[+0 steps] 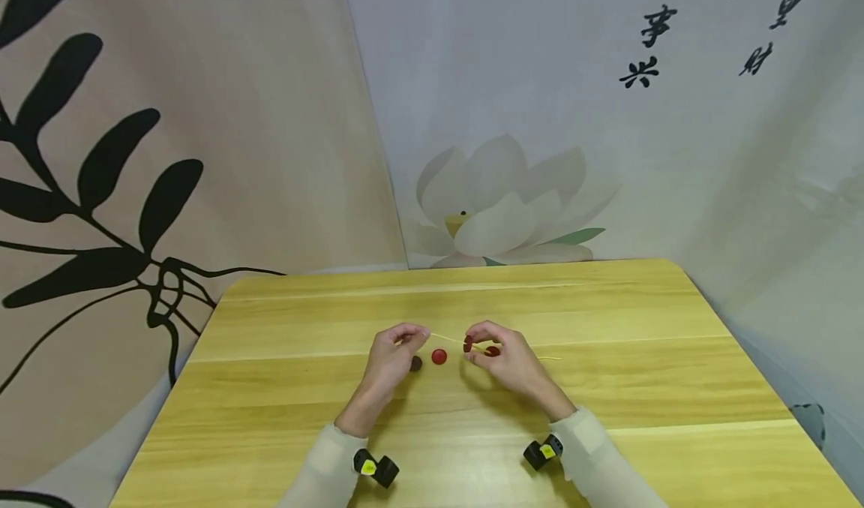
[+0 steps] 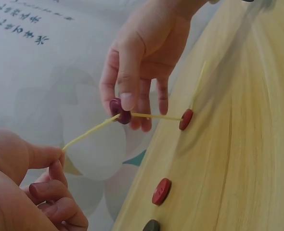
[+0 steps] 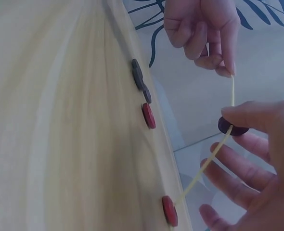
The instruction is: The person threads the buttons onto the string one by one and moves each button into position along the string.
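My left hand pinches one end of a thin yellow string between thumb and fingertips. Thumb and index finger of my right hand hold a dark red button, and the string passes through it. Farther along the same string is a second, red button, close to the table surface, with the string's tail running on past it. Between the hands a loose red button lies on the table. Beside it, next to my left hand, is a dark grey button, partly covered in the head view.
The wooden table has its far edge beyond the hands, against a printed cloth backdrop. In the right wrist view another dark piece overlaps the dark grey button. Black cameras are strapped to both wrists.
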### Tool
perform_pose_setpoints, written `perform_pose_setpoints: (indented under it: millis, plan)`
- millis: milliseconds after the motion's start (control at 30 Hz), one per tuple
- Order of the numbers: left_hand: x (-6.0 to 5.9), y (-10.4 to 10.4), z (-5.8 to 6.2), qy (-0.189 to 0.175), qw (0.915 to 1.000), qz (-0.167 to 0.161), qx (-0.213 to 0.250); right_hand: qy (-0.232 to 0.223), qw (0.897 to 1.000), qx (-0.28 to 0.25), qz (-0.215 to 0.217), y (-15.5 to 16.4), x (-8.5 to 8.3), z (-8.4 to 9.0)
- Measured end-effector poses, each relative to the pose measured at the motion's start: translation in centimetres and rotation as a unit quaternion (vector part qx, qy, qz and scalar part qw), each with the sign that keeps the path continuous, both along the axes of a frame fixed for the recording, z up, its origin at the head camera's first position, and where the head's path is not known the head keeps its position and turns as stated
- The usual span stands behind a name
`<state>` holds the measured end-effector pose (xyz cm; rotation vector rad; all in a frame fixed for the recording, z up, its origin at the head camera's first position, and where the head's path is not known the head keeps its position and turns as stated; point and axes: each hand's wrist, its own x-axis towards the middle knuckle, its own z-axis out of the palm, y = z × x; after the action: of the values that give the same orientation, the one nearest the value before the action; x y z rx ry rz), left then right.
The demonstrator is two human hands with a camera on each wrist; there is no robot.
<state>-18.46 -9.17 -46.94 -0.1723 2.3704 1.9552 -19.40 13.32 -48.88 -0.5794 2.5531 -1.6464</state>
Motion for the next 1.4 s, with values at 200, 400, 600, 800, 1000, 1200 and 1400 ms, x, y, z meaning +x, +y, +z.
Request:
perform_pose_setpoints:
  millis: [200,400,600,800,1000,1200,1400]
  plan:
    - [0.0,-0.2,0.1,0.001,1.0000,0.004,0.006,0.004,1.000,0.014,0.000,0.5,0.0,-0.1]
    - [0.0,-0.2,0.1,0.003,0.9999,0.008,0.008,0.003,1.000,0.019,0.004,0.8,-0.2,-0.4]
    - [0.1,-0.3,0.1,0.002,1.0000,0.006,0.006,0.000,1.000,0.022,0.007,1.1,-0.4,-0.8]
    - [0.1,-0.4,0.3,0.000,1.0000,0.004,0.003,0.005,0.999,0.049,-0.010,1.5,-0.5,-1.0]
    - [0.2,-0.5,0.2,0.001,1.0000,0.003,0.002,-0.007,0.999,0.045,-0.015,1.8,-0.6,-1.1]
    - [0.1,-0.5,0.2,0.002,1.0000,0.001,0.002,-0.016,0.999,0.039,-0.016,2.0,-0.9,-1.3]
    - [0.1,-0.5,0.3,0.000,1.0000,0.000,0.001,0.000,0.998,0.064,-0.028,2.3,-1.2,-1.7]
